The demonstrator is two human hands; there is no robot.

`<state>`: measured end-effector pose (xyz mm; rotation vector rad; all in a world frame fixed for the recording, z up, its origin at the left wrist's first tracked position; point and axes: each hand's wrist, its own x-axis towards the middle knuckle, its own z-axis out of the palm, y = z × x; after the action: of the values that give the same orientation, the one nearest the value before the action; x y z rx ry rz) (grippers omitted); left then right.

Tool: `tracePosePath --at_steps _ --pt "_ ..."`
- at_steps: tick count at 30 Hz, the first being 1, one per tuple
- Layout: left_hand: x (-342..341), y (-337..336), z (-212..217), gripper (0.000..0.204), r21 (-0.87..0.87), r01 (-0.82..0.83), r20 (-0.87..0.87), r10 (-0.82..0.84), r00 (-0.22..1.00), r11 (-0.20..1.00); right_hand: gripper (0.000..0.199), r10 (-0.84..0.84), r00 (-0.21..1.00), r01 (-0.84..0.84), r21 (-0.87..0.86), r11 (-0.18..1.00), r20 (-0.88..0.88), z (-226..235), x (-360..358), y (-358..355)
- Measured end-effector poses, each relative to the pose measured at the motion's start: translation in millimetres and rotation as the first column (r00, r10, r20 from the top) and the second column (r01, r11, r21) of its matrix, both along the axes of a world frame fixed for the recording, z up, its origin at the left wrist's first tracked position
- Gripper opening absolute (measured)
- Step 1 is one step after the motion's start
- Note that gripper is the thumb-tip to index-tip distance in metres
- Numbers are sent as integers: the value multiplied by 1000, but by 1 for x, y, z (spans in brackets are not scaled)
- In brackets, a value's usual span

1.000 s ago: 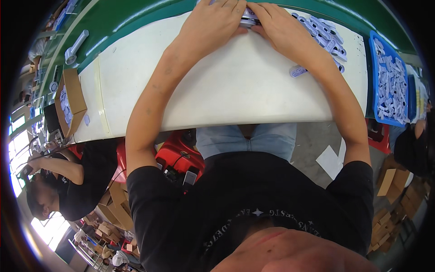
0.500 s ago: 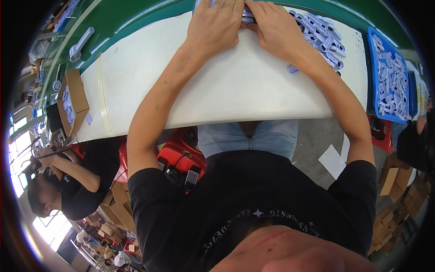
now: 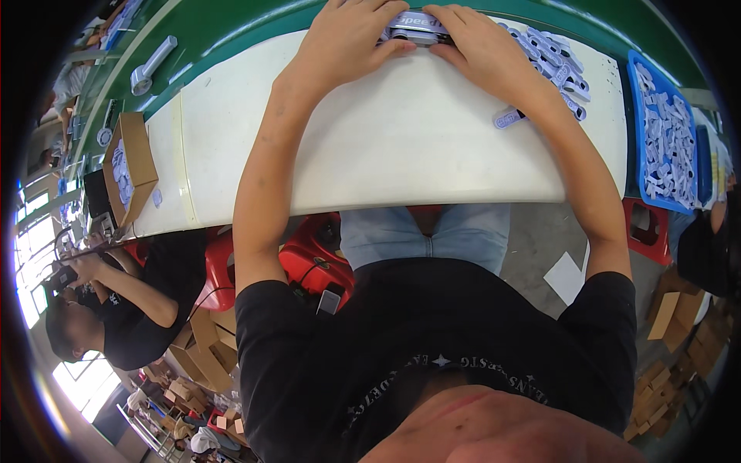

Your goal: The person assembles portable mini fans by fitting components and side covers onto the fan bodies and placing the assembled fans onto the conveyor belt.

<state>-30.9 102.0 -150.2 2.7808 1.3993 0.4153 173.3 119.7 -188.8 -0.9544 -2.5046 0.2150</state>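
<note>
My left hand [image 3: 343, 38] and my right hand [image 3: 478, 46] meet at the far edge of the white table top [image 3: 386, 147]. Between their fingertips they pinch a small flat white and dark packet [image 3: 413, 27]. A pile of several similar small white packets [image 3: 552, 54] lies just right of my right hand. One loose packet [image 3: 508, 118] lies by my right wrist.
A blue tray [image 3: 668, 135] full of white packets stands at the right end of the table. An open cardboard box [image 3: 131, 166] sits at the left end. A green belt [image 3: 224, 35] runs behind the table. Another person [image 3: 116, 309] sits to my left. Red stools stand under the table.
Both hands have stayed together on the packet at the far edge; the view has shifted slightly, so they appear a little lower in the picture.
</note>
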Motion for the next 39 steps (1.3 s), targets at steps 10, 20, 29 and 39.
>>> tracePosePath --at_steps 10,20,29,39 --pt "9 0 -16 38 110 -85 -2 85 996 990 42 -35 997 35 -4 999 -69 -13 0 4" --pt "-12 7 -21 46 156 126 133 -147 980 980 42 6 998 -2 65 998 -56 -12 -1 5" --pt "-12 5 -19 44 70 123 130 -132 983 990 44 -13 999 13 1 1000 -35 -9 0 2" --pt "-12 12 -24 37 320 139 -55 -128 990 937 46 28 999 -25 82 996 -42 -6 0 10"
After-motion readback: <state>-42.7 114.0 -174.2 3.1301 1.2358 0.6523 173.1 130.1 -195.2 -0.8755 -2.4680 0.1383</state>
